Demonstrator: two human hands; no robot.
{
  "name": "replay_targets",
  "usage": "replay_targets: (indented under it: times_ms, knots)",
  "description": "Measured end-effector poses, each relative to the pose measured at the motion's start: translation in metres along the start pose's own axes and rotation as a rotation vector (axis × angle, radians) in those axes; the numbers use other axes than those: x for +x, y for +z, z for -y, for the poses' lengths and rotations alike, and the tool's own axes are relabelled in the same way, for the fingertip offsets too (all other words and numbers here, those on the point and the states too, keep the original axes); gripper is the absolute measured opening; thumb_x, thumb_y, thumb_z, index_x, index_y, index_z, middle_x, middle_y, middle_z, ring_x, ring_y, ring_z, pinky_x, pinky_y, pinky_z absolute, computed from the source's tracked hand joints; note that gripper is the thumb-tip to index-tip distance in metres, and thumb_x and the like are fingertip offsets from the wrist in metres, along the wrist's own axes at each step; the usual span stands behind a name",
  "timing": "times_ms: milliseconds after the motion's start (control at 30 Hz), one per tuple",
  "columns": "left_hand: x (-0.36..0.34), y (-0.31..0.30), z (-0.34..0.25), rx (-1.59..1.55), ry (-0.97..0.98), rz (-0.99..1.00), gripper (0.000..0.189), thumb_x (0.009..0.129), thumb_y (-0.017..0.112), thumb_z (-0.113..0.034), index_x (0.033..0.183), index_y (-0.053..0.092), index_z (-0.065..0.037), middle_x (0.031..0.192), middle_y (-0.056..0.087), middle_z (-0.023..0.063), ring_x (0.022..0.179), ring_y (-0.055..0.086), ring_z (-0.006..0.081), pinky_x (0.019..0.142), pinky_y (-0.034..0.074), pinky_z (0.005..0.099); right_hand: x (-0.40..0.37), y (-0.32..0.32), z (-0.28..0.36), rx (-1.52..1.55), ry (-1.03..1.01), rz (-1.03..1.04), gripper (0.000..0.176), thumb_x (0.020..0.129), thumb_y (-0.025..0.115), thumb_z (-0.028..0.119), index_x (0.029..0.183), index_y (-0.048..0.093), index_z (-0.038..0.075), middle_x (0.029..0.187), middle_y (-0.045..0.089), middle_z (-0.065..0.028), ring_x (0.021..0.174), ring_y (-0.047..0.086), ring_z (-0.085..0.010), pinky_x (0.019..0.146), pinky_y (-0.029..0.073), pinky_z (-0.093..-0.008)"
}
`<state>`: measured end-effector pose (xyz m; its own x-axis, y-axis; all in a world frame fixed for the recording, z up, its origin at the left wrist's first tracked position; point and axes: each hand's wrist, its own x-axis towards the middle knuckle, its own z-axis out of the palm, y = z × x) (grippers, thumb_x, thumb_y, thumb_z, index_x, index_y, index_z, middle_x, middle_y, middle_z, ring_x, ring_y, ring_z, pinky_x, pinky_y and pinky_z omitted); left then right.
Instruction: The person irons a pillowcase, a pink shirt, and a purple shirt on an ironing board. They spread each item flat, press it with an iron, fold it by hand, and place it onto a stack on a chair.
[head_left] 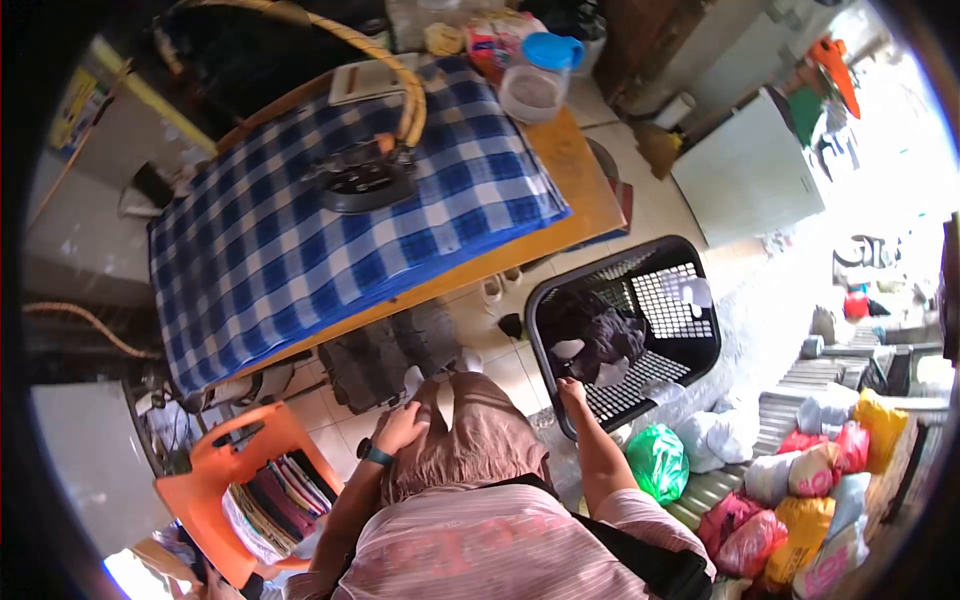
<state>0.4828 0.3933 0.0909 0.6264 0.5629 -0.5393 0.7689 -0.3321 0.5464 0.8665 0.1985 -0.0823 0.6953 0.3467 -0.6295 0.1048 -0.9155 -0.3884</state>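
Note:
My right hand [572,393] is closed on the near left rim of a black plastic laundry basket [708,345]. Dark crumpled clothes [605,330] lie inside it, along with a few lighter pieces. Against my brown shorts [470,440], at the thigh, my left hand [402,428] lies flat with nothing visible in it. A dark clothes iron [368,185] rests on the blue checked cloth [300,270] that covers the table in front of me. From the iron, a thick yellowish cord [412,90] rises toward the upper left.
An orange chair [215,460] holding folded clothes [285,500] stands left of me. Several plastic bags, one of them green [657,463], cover the right side. A blue-lidded container [540,80] sits on the table's far corner. A dark mat [385,355] lies on the tiled floor.

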Motion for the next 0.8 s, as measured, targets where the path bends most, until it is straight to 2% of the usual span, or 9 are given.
replay_targets:
  times_ms: [133, 233, 400, 500, 600, 667, 733, 767, 800]
  knots:
    - [0.024, 0.009, 0.024, 0.044, -0.034, 0.046, 0.047, 0.082, 0.064, -0.034, 0.118, 0.054, -0.005, 0.107, 0.063, 0.0222, 0.096, 0.060, 0.0420, 0.084, 0.048, 0.0482, -0.007, -0.016, 0.015, 0.013, 0.079, 0.082, 0.032, 0.081, 0.062, 0.030, 0.102, 0.068, 0.007, 0.091, 0.069, -0.0165, 0.086, 0.067, -0.0300, 0.077, 0.052, -0.0382]
    - [0.034, 0.017, 0.038, 0.021, -0.058, 0.093, 0.047, 0.083, 0.064, -0.032, 0.119, 0.054, -0.003, 0.112, 0.061, 0.0236, 0.101, 0.059, 0.0409, 0.086, 0.047, 0.0476, 0.024, -0.011, 0.008, 0.058, -0.080, -0.207, 0.037, 0.079, 0.061, 0.025, 0.111, 0.060, 0.006, 0.098, 0.067, -0.0199, 0.092, 0.065, -0.0354, 0.083, 0.051, -0.0426]
    - [0.027, 0.029, 0.054, -0.272, -0.192, 0.120, 0.039, 0.088, 0.062, -0.027, 0.116, 0.054, -0.001, 0.105, 0.064, 0.0203, 0.096, 0.063, 0.0331, 0.082, 0.049, 0.0403, 0.110, -0.032, 0.008, 0.050, 0.090, -0.281, 0.029, 0.084, 0.053, 0.020, 0.109, 0.057, 0.006, 0.102, 0.064, -0.0197, 0.096, 0.062, -0.0376, 0.082, 0.049, -0.0454]
    - [0.015, 0.038, 0.074, -0.385, -0.349, 0.115, 0.034, 0.090, 0.061, -0.024, 0.115, 0.054, -0.001, 0.096, 0.066, 0.0154, 0.087, 0.065, 0.0246, 0.077, 0.050, 0.0346, 0.161, -0.044, -0.021, -0.188, 0.003, -0.162, 0.030, 0.091, 0.041, 0.016, 0.113, 0.060, 0.008, 0.133, 0.048, -0.0160, 0.120, 0.048, -0.0362, 0.092, 0.047, -0.0443]
    - [-0.004, 0.050, 0.102, -0.333, -0.423, 0.090, 0.032, 0.089, 0.062, -0.022, 0.114, 0.055, -0.003, 0.088, 0.067, 0.0125, 0.079, 0.063, 0.0201, 0.074, 0.050, 0.0319, 0.189, -0.030, -0.073, -0.790, -0.176, -0.209, 0.032, 0.087, 0.046, 0.024, 0.101, 0.069, 0.008, 0.145, 0.038, -0.0123, 0.132, 0.037, -0.0321, 0.104, 0.038, -0.0431]
    - [-0.014, 0.054, 0.115, -0.307, -0.451, 0.097, 0.031, 0.089, 0.062, -0.022, 0.114, 0.055, -0.004, 0.086, 0.067, 0.0123, 0.077, 0.063, 0.0199, 0.073, 0.050, 0.0324, 0.195, -0.022, -0.082, -0.656, -0.260, -0.192, 0.034, 0.088, 0.049, 0.032, 0.097, 0.071, 0.007, 0.135, 0.050, -0.0139, 0.124, 0.048, -0.0336, 0.111, 0.027, -0.0450]
    - [-0.021, 0.058, 0.125, -0.269, -0.436, 0.095, 0.030, 0.089, 0.061, -0.021, 0.113, 0.056, -0.004, 0.084, 0.066, 0.0126, 0.076, 0.063, 0.0195, 0.073, 0.050, 0.0324, 0.175, -0.032, -0.055, -0.394, 0.038, 0.158, 0.039, 0.086, 0.054, 0.041, 0.092, 0.072, 0.007, 0.114, 0.064, -0.0173, 0.109, 0.058, -0.0365, 0.110, 0.026, -0.0467]
    - [-0.022, 0.059, 0.125, -0.269, -0.435, 0.100, 0.030, 0.089, 0.061, -0.021, 0.113, 0.056, -0.004, 0.084, 0.066, 0.0126, 0.076, 0.063, 0.0195, 0.073, 0.050, 0.0324, 0.166, -0.024, -0.061, -0.435, 0.011, 0.062, 0.051, 0.081, 0.059, 0.054, 0.088, 0.072, 0.005, 0.094, 0.068, -0.0204, 0.097, 0.063, -0.0399, 0.100, 0.039, -0.0471]
    - [-0.019, 0.058, 0.125, -0.287, -0.436, 0.102, 0.029, 0.090, 0.060, -0.021, 0.113, 0.056, -0.004, 0.086, 0.066, 0.0128, 0.078, 0.063, 0.0199, 0.074, 0.050, 0.0323, 0.123, -0.056, -0.015, -0.223, 0.069, 0.102, 0.055, 0.076, 0.066, 0.054, 0.090, 0.068, 0.001, 0.096, 0.067, -0.0218, 0.098, 0.062, -0.0400, 0.087, 0.048, -0.0451]
